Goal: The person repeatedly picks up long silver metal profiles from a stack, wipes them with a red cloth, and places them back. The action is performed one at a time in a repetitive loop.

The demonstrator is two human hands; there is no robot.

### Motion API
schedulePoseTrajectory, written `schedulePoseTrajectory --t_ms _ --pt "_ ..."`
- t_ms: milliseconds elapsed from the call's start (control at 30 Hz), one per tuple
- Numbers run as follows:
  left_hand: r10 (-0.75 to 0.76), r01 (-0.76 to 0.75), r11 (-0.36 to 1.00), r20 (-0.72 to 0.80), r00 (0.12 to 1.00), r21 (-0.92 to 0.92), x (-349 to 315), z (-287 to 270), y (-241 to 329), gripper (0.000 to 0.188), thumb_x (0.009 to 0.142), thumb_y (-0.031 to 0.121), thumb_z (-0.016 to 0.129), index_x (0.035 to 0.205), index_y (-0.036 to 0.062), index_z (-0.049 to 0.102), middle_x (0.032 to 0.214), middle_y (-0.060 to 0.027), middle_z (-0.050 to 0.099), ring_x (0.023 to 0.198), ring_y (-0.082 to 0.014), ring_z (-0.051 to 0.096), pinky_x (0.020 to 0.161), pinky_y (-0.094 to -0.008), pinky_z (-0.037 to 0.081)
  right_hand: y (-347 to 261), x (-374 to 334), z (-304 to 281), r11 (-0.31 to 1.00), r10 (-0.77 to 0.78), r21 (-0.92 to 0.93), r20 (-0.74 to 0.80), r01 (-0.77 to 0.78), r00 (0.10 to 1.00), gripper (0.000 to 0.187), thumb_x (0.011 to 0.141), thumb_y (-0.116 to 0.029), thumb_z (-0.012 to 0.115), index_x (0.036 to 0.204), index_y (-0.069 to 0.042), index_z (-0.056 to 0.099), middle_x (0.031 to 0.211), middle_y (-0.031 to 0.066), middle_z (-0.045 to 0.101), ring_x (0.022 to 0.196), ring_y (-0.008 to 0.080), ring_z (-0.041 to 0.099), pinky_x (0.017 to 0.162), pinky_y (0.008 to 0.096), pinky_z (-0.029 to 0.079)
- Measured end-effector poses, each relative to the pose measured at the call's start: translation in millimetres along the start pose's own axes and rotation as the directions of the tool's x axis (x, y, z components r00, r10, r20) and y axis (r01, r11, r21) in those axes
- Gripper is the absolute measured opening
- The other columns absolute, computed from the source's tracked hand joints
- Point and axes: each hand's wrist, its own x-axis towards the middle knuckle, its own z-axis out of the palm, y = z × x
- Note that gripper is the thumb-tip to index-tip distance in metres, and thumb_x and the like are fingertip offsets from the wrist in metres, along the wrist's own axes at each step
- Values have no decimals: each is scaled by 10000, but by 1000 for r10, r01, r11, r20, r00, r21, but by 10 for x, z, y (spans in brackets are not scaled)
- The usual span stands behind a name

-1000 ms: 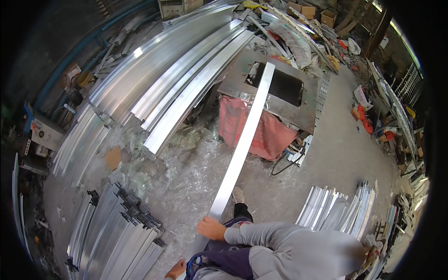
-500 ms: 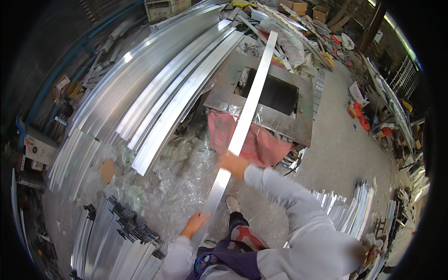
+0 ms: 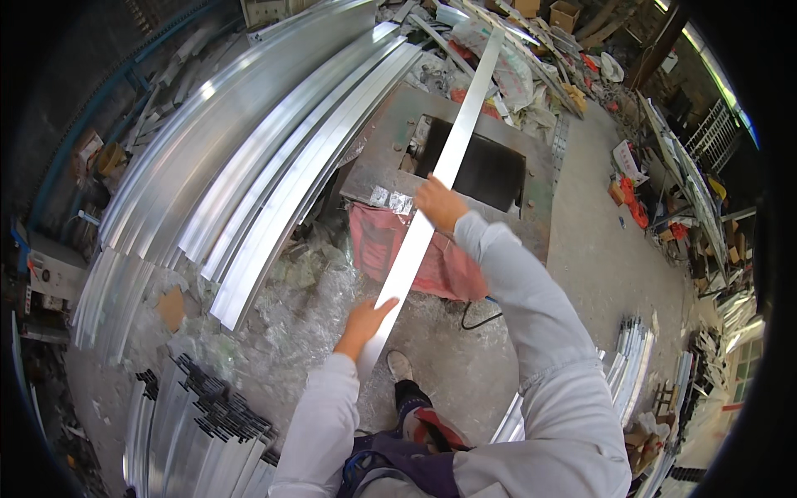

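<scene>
The bar (image 3: 413, 253) is metal, its flat face smooth with a satin brightness. The profiles (image 3: 307, 174) are metal too, smooth and glossier (the highlights run along them in long streaks). Dull, stained metal makes up the desk (image 3: 380, 156), matt and worn on top. The cloth (image 3: 369, 242) is creased and has little shine; the sleeves (image 3: 548, 319) are soft, matt fabric. Crinkled clear plastic film (image 3: 286, 300) glints on the rough, matt floor (image 3: 598, 232). The scrap (image 3: 171, 309) looks like plain, unglossed cardboard.

Open cardboard box (image 3: 564, 17) at upper right, red plastic bag (image 3: 634, 204), white barred grille (image 3: 715, 139), brown cardboard scrap (image 3: 172, 309) at left
</scene>
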Motion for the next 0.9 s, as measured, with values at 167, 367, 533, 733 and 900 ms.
schedulePoseTrajectory --t_ms 167,367,533,733,900 --pt "-129 127 991 -61 990 -44 -1156 288 -2161 858 805 657 624 1304 -36 544 1263 -273 598 1208 -378 563 1001 -407 436 -1861 -347 -324 976 -168 130 -71 176 983 226 801 -111 587 1026 -113 571 1127 93 578 1186 292 519 1170 516 240" --pt "-390 403 904 108 914 -142 -3450 436 -3220 697 816 572 699 1205 7 578 1105 -148 656 1021 -215 602 895 -337 465 -4131 -1385 -880 818 -190 533 -106 217 976 138 768 -140 582 903 -113 572 917 80 540 948 253 552 1005 455 368" --pt "-602 613 780 115 790 -127 -4882 814 -5045 529 881 434 671 1192 16 580 1089 -154 663 1010 -218 618 892 -329 469 -5581 -1823 -1321 702 -286 617 -213 356 934 132 784 -205 569 887 -125 577 847 57 532 882 235 551 920 433 386" --pt "-460 462 887 -155 874 -26 -4527 769 -3958 549 779 405 713 1137 14 569 1099 -209 601 1053 -332 573 910 -397 456 -5006 -1389 -1314 726 -628 579 339 371 701 445 658 -347 771 1048 -168 651 994 60 652 966 264 621 837 435 397" --pt "-193 303 940 -484 853 158 -3032 673 -2242 642 616 433 870 995 -18 616 976 -206 650 907 -354 639 795 -438 504 -3269 -882 -595 842 -489 407 296 354 821 505 601 -270 787 1080 -187 646 1049 62 628 1058 280 606 931 453 406"
